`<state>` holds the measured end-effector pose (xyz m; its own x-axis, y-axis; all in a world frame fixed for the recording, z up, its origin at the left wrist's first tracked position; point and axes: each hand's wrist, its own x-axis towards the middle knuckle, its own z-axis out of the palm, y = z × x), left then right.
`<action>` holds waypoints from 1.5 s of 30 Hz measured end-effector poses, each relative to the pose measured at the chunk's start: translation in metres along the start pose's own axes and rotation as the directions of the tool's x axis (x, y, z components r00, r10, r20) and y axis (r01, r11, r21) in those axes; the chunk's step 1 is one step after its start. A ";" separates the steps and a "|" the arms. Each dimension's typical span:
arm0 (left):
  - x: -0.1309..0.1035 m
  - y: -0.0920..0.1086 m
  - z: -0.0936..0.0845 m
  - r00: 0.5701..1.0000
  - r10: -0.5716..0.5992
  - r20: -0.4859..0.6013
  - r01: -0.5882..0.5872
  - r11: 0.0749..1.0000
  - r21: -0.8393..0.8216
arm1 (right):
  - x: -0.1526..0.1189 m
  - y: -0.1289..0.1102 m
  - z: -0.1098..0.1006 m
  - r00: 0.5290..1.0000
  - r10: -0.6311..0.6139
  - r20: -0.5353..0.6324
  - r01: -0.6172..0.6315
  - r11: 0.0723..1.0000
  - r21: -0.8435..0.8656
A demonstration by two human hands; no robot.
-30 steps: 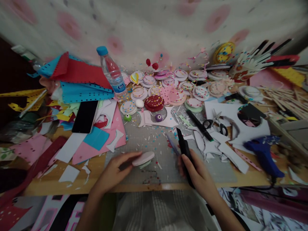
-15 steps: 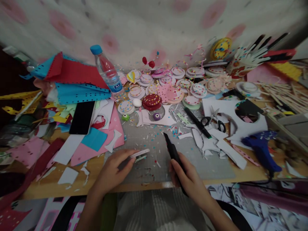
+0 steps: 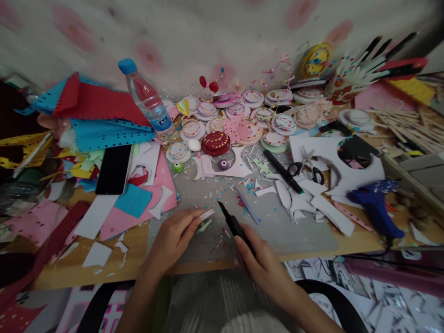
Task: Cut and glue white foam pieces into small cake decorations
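My left hand (image 3: 170, 240) is closed, pinching a small flat white piece (image 3: 208, 214) between thumb and fingers just above the grey cutting mat (image 3: 291, 233). It looks like foam board or card; most of it is hidden by the fingers. A black craft knife (image 3: 234, 225) is gripped in my right hand (image 3: 265, 263), its dark blade pointing up and left. The blade tip is close to the white piece, but I cannot tell whether they touch. Beyond the knife, a thin purple strip (image 3: 247, 205) lies on the mat among tiny scraps.
Decorated round discs (image 3: 215, 142) crowd the back. Scissors (image 3: 306, 162), a black marker (image 3: 282, 171) and a blue glue gun (image 3: 376, 203) lie right. A phone (image 3: 114, 169), a water bottle (image 3: 147, 99) and coloured sheets (image 3: 104, 102) fill the left.
My right hand has brought the knife leftward, closer to the white piece. The purple strip, hidden behind the knife before, now shows. The left hand still pinches its piece.
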<state>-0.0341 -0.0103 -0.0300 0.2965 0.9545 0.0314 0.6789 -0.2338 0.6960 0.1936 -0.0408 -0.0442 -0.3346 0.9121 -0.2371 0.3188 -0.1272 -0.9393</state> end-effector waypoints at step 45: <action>-0.002 -0.006 0.044 0.952 0.129 -0.277 -0.141 0.990 -0.023 | -0.015 -0.011 0.009 0.998 -0.059 0.018 0.061 0.897 -0.437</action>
<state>-0.0091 -0.0187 -0.0652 0.1840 0.9299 0.3185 0.6149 -0.3617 0.7008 0.1870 -0.0566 -0.0322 -0.3689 0.9106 -0.1862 0.6534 0.1116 -0.7487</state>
